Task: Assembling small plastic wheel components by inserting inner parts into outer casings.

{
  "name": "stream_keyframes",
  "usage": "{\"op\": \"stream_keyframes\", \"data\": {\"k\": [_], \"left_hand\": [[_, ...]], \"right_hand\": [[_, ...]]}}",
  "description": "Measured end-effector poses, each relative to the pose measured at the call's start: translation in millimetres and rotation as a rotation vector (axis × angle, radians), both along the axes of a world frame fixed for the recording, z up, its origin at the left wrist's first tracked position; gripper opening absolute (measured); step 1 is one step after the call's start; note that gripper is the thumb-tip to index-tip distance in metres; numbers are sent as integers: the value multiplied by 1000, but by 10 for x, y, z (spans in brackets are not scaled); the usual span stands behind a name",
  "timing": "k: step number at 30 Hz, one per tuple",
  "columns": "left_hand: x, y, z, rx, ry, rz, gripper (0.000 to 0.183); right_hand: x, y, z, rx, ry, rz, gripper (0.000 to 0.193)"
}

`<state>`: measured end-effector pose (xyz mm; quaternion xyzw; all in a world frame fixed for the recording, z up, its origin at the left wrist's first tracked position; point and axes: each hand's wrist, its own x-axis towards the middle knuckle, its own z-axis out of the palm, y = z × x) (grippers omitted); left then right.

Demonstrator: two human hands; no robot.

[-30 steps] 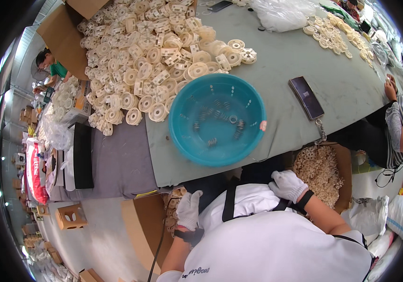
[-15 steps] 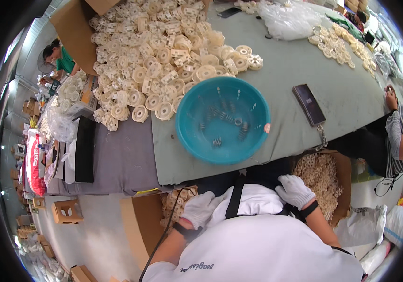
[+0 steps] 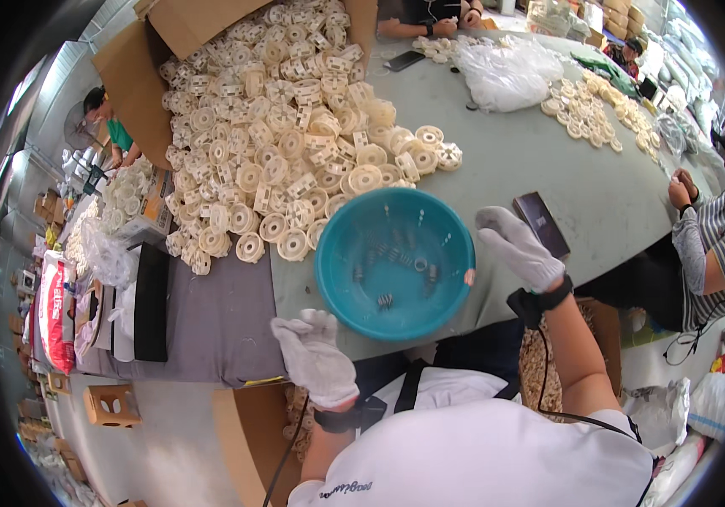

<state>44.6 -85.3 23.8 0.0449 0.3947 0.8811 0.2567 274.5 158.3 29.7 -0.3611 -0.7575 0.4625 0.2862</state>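
Observation:
A teal plastic basin (image 3: 345, 313) stands near the table's front edge, with several small dark coil springs (image 3: 385, 301) on its bottom. My left hand (image 3: 316, 355), in a white knitted glove, is raised near the basin's lower left side; its fingers are apart and nothing is in them. On the other side, my right hand (image 3: 521, 247), gloved the same way, reaches over the table between the basin and a dark phone (image 3: 541, 224). Its fingers are stretched out and hold nothing. A big heap of cream plastic wheel-like parts (image 3: 274, 127) lies beyond the basin.
A tipped cardboard box (image 3: 133, 89) backs the heap. More cream rings (image 3: 582, 114) and a clear plastic bag (image 3: 510, 74) lie farther back. A co-worker in a striped top (image 3: 721, 245) sits at the right. Below the table edge stands an open carton (image 3: 248, 431) of parts.
Both my hands have risen from my lap to the table's edge, the left beside the basin and the right toward the phone. The view has tilted up slightly, showing more people.

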Motion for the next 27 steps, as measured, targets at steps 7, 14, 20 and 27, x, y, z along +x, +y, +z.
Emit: {"op": "stream_keyframes", "data": {"k": [7, 14, 20, 27], "left_hand": [[-241, 159, -32, -212, 777, -142, 26], [-417, 558, -63, -415, 1556, -343, 3], [-499, 555, -96, -388, 1514, -388, 6], [-543, 533, -152, -291, 1463, -368, 9]], "right_hand": [[-1022, 674, 328, -6, -222, 136, 46], [-2687, 1256, 200, 635, -520, 387, 41], [-3417, 1275, -50, 697, -843, 231, 39], [-3374, 1236, 97, 653, -995, 381, 38]]}}
